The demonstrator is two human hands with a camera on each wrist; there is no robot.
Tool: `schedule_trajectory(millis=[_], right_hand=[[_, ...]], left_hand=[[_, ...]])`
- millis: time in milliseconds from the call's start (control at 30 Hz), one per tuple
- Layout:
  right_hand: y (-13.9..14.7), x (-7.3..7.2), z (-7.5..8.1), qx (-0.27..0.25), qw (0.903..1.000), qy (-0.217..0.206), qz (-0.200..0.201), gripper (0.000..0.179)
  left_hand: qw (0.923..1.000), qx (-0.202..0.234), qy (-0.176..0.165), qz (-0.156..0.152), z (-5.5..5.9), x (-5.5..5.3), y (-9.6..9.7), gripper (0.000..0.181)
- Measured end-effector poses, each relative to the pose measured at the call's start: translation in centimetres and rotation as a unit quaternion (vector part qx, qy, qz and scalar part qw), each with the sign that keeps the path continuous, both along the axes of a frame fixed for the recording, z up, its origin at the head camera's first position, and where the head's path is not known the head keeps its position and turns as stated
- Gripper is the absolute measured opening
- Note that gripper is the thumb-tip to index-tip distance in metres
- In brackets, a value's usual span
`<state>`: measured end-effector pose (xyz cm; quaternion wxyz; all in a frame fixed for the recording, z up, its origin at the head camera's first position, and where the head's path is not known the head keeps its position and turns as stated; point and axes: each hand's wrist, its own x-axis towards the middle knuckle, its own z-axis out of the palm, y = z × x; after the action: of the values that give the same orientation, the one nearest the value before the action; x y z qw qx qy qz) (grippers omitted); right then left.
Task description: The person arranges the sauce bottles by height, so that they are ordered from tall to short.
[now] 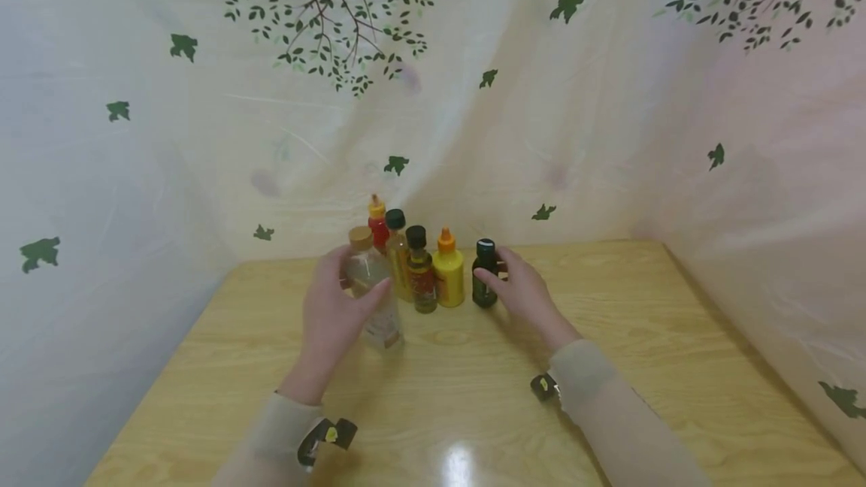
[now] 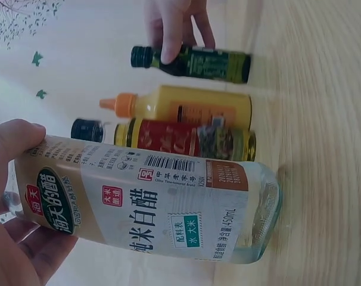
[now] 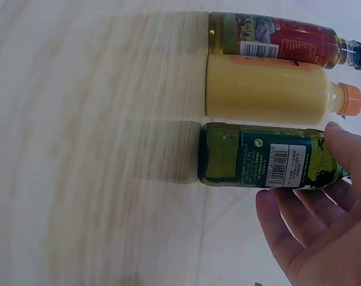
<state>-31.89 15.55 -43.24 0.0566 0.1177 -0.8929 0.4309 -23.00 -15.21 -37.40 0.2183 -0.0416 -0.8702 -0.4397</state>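
In the head view my left hand [image 1: 336, 316] grips a clear glass vinegar bottle [image 1: 383, 324] with a tan cap, thumb on one side and fingers on the other. The bottle leans a little, and its white and beige label [image 2: 151, 196] shows large in the left wrist view. My right hand [image 1: 530, 293] holds a small dark green glass bottle [image 1: 484, 290] near its shoulder. That green bottle [image 3: 258, 155] stands upright on the table beside a yellow squeeze bottle [image 1: 449, 280], with a gap between them. Its barcode label faces the right wrist camera.
Left of the yellow bottle stand an oil bottle [image 1: 422, 284] with a red label and a taller, dark-capped bottle [image 1: 399, 265]. A red squeeze bottle [image 1: 378, 230] is at the back, partly hidden. The wooden table [image 1: 643, 322] meets a leaf-printed curtain [image 1: 473, 141] behind.
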Motion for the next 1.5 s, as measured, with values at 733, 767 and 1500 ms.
schedule_trajectory(millis=[733,767,1500], right_hand=[[0.3,-0.4,0.2,0.017,0.9998,0.008,-0.007,0.057],[0.3,-0.4,0.3,0.016,0.9998,0.007,-0.007,0.057],[0.1,-0.2,0.0,0.011,0.9999,0.008,-0.005,0.061]], left_hand=[[0.9884,-0.028,0.054,0.139,0.5,-4.4,-7.4,0.075],[0.9878,-0.027,0.053,0.144,0.6,-4.5,-7.7,0.075],[0.9751,0.008,-0.017,0.221,0.5,-6.9,-12.5,0.085]])
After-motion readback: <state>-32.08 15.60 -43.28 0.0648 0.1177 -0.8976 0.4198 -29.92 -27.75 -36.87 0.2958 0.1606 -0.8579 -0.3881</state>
